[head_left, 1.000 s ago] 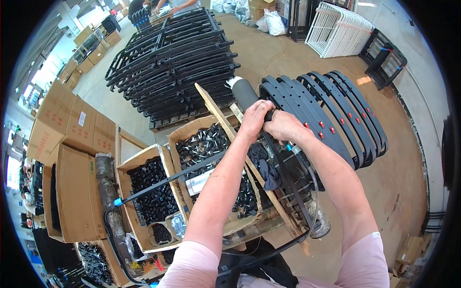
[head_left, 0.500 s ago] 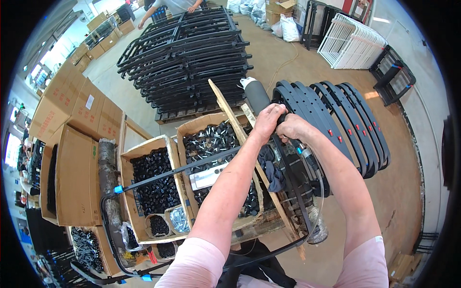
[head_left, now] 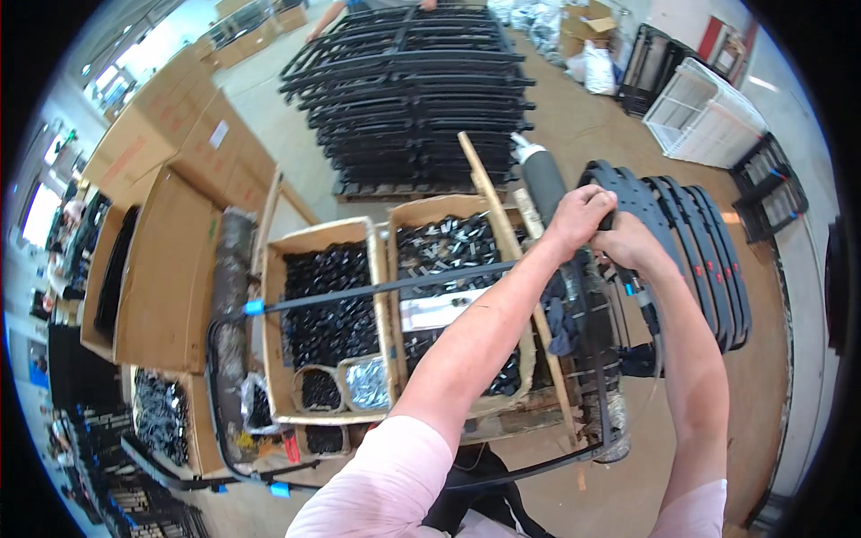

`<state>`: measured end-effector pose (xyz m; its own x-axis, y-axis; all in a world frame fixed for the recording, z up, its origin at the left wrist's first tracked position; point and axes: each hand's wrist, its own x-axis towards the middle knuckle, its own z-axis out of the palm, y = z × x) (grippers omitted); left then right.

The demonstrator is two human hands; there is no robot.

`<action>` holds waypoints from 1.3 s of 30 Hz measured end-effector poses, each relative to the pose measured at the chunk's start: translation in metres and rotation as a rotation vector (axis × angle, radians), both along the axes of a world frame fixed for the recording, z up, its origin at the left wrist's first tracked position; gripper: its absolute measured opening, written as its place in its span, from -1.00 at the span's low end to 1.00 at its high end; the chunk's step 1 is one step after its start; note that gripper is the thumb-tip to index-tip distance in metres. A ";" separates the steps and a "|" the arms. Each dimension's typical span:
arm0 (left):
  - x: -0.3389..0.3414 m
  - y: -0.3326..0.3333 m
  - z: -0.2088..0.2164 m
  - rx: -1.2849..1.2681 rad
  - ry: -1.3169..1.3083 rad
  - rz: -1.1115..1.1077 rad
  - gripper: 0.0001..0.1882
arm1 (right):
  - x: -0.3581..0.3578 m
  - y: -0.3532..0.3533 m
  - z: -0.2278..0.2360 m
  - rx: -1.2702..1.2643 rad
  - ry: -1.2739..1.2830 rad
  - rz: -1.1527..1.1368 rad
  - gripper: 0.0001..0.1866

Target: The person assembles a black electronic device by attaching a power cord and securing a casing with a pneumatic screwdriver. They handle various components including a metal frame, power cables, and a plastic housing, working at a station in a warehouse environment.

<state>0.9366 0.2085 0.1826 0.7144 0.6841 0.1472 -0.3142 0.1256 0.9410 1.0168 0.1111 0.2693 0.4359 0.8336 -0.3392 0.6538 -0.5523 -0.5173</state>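
Observation:
My left hand [head_left: 581,215] is closed at the near end of a grey padded tube [head_left: 543,177]. Beside it, touching, my right hand [head_left: 630,242] is also closed. A small dark piece [head_left: 608,221] shows between them, its kind mostly hidden by fingers. Below my right hand hangs a slim hand tool [head_left: 642,305] with a blue ring and a hose; I cannot tell whether my fingers hold it. A black tubular frame [head_left: 395,285] lies across the bench, its right far corner under my hands. On a carton rests a silvery-white flat rectangular object [head_left: 439,309].
Cartons of black knobs [head_left: 327,269] and black screw-ended parts [head_left: 448,242] stand left of my arms, with a small box of silver screws [head_left: 368,384]. Curved black panels [head_left: 695,242] stand at right. Behind is a tall stack of black frames [head_left: 413,99], with a person beyond it.
The view has swung left, so the scene sits further right and lower. My hands stay together at the padded tube, closed as before.

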 end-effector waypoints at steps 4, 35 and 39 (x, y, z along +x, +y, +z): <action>-0.090 -0.008 0.002 -0.111 -0.060 0.009 -0.75 | -0.079 0.004 0.021 -0.159 -0.006 0.090 -0.69; -0.371 0.071 -0.044 -0.132 0.060 0.238 -0.71 | -0.338 0.101 -0.036 -0.183 -0.034 0.281 -0.58; -0.370 0.070 -0.042 -0.150 0.095 0.243 -0.69 | -0.330 0.107 -0.052 -0.167 0.109 0.247 -0.69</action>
<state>0.5669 0.2782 0.1401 0.5326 0.8459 -0.0282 -0.2635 0.1973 0.9443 0.6871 0.2178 0.2169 0.1809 0.8387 -0.5137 0.7243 -0.4670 -0.5073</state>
